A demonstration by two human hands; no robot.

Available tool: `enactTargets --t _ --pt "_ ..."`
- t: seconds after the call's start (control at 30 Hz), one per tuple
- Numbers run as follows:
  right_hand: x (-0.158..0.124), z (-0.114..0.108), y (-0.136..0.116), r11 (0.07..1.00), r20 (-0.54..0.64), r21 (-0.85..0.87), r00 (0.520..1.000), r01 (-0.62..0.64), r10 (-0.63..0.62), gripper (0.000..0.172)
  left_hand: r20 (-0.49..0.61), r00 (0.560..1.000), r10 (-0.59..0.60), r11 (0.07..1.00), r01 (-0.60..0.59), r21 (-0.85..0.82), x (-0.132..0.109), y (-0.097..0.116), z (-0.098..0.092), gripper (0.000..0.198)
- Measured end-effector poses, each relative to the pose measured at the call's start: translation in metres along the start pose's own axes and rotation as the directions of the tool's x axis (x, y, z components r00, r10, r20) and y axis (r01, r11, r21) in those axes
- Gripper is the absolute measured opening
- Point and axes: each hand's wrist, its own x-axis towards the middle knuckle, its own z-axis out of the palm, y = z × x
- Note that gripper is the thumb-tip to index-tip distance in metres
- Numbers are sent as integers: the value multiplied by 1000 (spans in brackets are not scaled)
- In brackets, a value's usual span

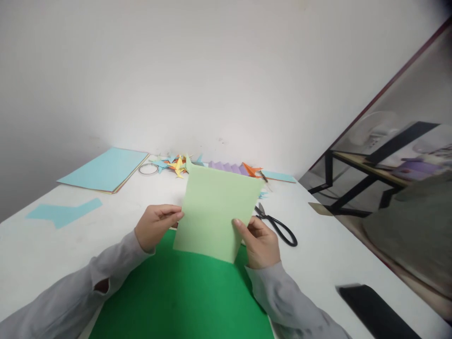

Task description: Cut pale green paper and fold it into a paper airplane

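Note:
A pale green sheet of paper is held up in front of me, tilted toward my view. My left hand pinches its left edge between thumb and fingers. On the right edge, my right hand grips the sheet, thumb on the near face and fingers behind. Below the sheet lies a dark green mat or board on the white table. Black-handled scissors rest just right of my right hand, their blades partly showing.
A stack of coloured paper, light blue on top, lies at the back left, near a blue paper scrap. Several folded paper figures and pleated purple paper sit along the wall. A black flat object is at the front right.

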Motion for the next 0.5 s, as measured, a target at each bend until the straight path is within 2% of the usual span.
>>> enactTargets --t 0.1,0.2,0.27,0.33,0.5 --pt "-6 1 -5 965 -29 -181 980 188 -196 27 -22 993 116 991 -115 63 -6 5 3 10" --pt "-6 -1 -3 920 60 -304 969 247 -241 30 0 991 133 980 -131 148 -5 2 2 8" --pt "-5 -1 -1 936 106 -268 972 230 -209 30 -16 995 101 982 -97 162 -1 -2 0 7" --pt "-3 1 1 968 100 -172 981 182 -167 27 -44 997 62 988 -56 141 1 -4 -2 7" --pt "-2 5 0 997 103 79 995 -13 5 25 -96 995 21 996 -13 87 4 -4 -4 11"
